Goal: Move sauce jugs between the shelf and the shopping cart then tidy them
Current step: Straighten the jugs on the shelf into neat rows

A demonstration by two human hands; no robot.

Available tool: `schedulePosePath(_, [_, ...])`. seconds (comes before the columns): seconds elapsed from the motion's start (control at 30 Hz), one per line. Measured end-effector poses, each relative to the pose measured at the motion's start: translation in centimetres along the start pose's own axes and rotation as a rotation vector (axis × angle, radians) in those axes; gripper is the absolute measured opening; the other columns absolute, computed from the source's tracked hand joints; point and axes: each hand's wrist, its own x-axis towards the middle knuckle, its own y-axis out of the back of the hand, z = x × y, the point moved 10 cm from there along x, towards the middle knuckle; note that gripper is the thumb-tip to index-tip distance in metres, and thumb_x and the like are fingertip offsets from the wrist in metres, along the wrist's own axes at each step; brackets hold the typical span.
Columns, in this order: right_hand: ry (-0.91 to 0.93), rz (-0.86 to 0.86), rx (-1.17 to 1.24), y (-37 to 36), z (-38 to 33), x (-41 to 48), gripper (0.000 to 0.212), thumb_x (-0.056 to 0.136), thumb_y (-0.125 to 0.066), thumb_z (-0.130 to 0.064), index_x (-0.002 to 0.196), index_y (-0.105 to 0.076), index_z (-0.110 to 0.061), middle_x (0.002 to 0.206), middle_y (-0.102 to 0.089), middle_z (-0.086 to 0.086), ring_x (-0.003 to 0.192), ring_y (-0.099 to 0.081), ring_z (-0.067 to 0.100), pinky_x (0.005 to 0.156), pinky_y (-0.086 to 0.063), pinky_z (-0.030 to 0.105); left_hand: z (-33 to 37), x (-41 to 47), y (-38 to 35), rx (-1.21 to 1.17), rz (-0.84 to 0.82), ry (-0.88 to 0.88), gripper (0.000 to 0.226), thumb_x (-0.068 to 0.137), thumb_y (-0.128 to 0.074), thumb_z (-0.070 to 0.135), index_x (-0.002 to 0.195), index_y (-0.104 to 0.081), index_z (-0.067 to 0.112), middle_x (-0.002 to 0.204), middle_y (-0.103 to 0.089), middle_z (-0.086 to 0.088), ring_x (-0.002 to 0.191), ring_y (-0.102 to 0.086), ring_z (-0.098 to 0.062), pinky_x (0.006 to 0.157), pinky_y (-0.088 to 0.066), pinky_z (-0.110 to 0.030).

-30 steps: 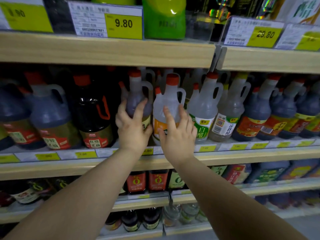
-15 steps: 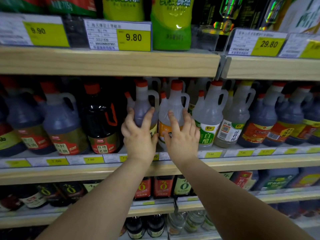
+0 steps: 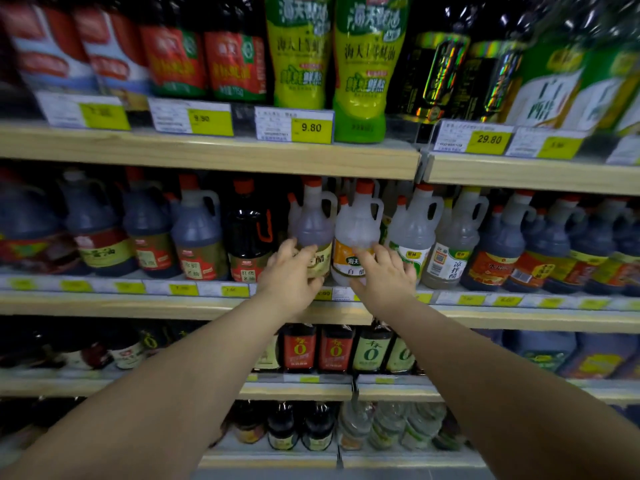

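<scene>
Both jugs stand on the middle pale wooden shelf (image 3: 173, 308), side by side and nearly touching. No shopping cart can be seen.

The left hand (image 3: 294, 275) is on the cloudy plastic jug with dark purple sauce and a red cap (image 3: 313, 223). The right hand (image 3: 384, 278) is on the clear plastic jug with an orange and white label (image 3: 356, 226).

A moment ago both hands were higher up, on the round bodies of the jugs. Now they have slid down to the labels, close to the bottoms.

The right hand is spread open, its fingers lying flat on the label. The left hand's fingers are bent against its jug, and I cannot tell if it is holding or only pushing.

I think the jugs are being nudged into line, so this looks like the tidy part.
</scene>
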Motion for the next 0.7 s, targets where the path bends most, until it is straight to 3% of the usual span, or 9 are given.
schedulePosePath(0.07, [0.013, -0.073, 0.073, 0.9, -1.1, -1.8, 0.049, 0.093, -0.048, -0.040, 0.139, -0.037, -0.027, 0.146, -0.036, 0.004, 0.134, -0.035, 0.029, 0.101, -0.034, 0.045, 0.0, -2.6, 2.3, -0.055, 0.003, 0.006, 0.043, 0.085, -0.058, 0.032, 0.126, -0.058, 0.021, 0.133, -0.048, -0.008, 0.123, -0.049, -0.027, 0.102, -0.041, -0.032])
schedulePosePath(0.13, [0.038, -0.127, 0.157, 2.1, -2.8, -4.0, 0.042, 0.091, -0.053, -0.038, 0.130, -0.050, -0.023, 0.136, -0.048, 0.005, 0.119, -0.051, 0.028, 0.090, -0.046, 0.038, -0.2, -5.7, 4.9, -0.157, 0.034, 0.046, 0.026, 0.083, -0.061, 0.028, 0.108, -0.067, 0.020, 0.114, -0.062, -0.002, 0.108, -0.059, -0.021, 0.090, -0.045, -0.027])
schedulePosePath(0.2, [0.075, -0.138, 0.254, 3.7, -5.1, -6.4, 0.035, 0.087, -0.058, -0.036, 0.118, -0.057, -0.019, 0.119, -0.059, 0.003, 0.102, -0.058, 0.024, 0.079, -0.049, 0.034, -0.5, -8.9, 7.4, -0.300, 0.082, 0.097, 0.009, 0.080, -0.066, 0.026, 0.088, -0.064, 0.024, 0.088, -0.065, 0.007, 0.092, -0.063, -0.017, 0.081, -0.048, -0.027])
schedulePosePath(0.3, [0.116, -0.145, 0.429, 5.8, -8.9, -9.7, 0.023, 0.083, -0.063, -0.029, 0.101, -0.057, -0.016, 0.089, -0.059, 0.002, 0.087, -0.059, 0.026, 0.073, -0.048, 0.038, -1.7, -13.5, 11.2, -0.491, 0.202, 0.201, 0.013, 0.078, -0.067, 0.021, 0.072, -0.055, 0.024, 0.067, -0.055, 0.009, 0.070, -0.056, -0.014, 0.065, -0.043, -0.026])
schedulePosePath(0.4, [0.125, -0.133, 0.579, 7.6, -12.3, -12.6, 0.016, 0.080, -0.065, -0.024, 0.090, -0.055, -0.017, 0.072, -0.050, -0.005, 0.080, -0.056, 0.024, 0.069, -0.044, 0.035, -3.5, -17.6, 14.1, -0.715, 0.257, 0.309, 0.016, 0.075, -0.066, 0.017, 0.070, -0.052, 0.022, 0.068, -0.054, 0.004, 0.072, -0.055, -0.019, 0.074, -0.047, -0.032])
schedulePosePath(0.53, [0.133, -0.117, 0.689, 9.0, -16.5, -15.4, 0.018, 0.079, -0.066, -0.022, 0.084, -0.049, -0.017, 0.066, -0.046, -0.006, 0.073, -0.047, 0.017, 0.064, -0.036, 0.030, -6.7, -22.1, 17.0, -0.760, 0.293, 0.372, 0.015, 0.074, -0.064, 0.022, 0.068, -0.050, 0.024, 0.071, -0.053, 0.004, 0.076, -0.053, -0.019, 0.081, -0.048, -0.036])
schedulePosePath(0.7, [0.126, -0.145, 0.743, 8.1, -21.6, -17.3, 0.019, 0.080, -0.063, -0.018, 0.079, -0.044, -0.019, 0.063, -0.043, -0.005, 0.061, -0.043, 0.016, 0.061, -0.034, 0.031, -11.5, -25.3, 19.1, -0.754, 0.308, 0.421, 0.017, 0.075, -0.063, 0.024, 0.070, -0.046, 0.022, 0.071, -0.050, 0.001, 0.070, -0.049, -0.020, 0.071, -0.045, -0.034])
